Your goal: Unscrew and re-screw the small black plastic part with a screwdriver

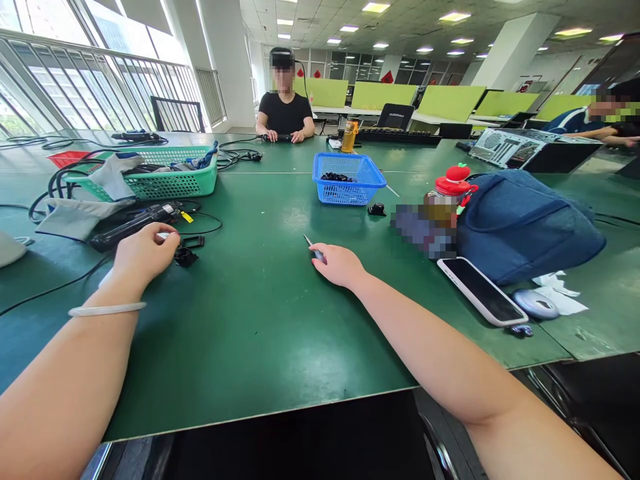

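My left hand is closed in a pinch at the left, with a small whitish bit showing at the fingertips; most of it is hidden. Just right of those fingers lie small black plastic parts on the green table. Near the table's middle, my right hand rests closed around a slim, silver pointed tool, its tip pointing away and to the left. The fingers cover most of the tool, so its exact kind cannot be told.
A blue basket holding black pieces stands ahead, a black part beside it. A green basket with gloves and a black device are left. A phone and blue bag lie right. A person sits opposite.
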A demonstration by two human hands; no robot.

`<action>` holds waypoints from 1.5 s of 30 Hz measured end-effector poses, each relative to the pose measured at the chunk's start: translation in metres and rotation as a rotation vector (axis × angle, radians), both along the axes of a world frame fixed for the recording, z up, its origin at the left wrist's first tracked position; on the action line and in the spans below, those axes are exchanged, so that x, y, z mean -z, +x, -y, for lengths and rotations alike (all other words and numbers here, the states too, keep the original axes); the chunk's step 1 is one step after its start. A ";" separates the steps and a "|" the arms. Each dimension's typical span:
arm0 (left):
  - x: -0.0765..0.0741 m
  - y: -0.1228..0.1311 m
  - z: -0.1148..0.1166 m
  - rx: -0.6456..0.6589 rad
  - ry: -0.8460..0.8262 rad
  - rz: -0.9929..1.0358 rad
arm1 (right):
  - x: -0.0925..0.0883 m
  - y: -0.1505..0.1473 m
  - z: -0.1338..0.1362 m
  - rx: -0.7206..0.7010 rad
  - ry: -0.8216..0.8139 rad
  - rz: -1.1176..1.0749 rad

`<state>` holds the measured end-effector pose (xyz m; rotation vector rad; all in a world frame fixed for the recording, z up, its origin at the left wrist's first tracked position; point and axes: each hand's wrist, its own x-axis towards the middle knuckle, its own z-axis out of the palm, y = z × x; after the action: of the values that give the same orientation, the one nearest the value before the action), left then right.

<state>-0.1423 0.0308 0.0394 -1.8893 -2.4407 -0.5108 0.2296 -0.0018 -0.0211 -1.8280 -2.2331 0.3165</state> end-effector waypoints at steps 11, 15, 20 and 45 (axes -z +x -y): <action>0.004 -0.009 -0.002 -0.011 -0.100 0.381 | 0.001 0.001 -0.001 -0.007 0.004 -0.011; 0.000 -0.008 0.000 -0.091 -0.113 0.278 | 0.000 0.001 0.000 -0.007 0.000 -0.009; -0.006 -0.003 0.001 -0.100 -0.142 0.136 | -0.003 0.001 0.002 0.001 -0.008 -0.010; 0.007 -0.008 -0.010 -0.013 -0.213 -0.151 | -0.001 -0.001 0.001 0.002 -0.004 0.005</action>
<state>-0.1502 0.0410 0.0329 -1.9031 -2.4920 -0.1053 0.2287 -0.0029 -0.0200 -1.8345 -2.2355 0.3171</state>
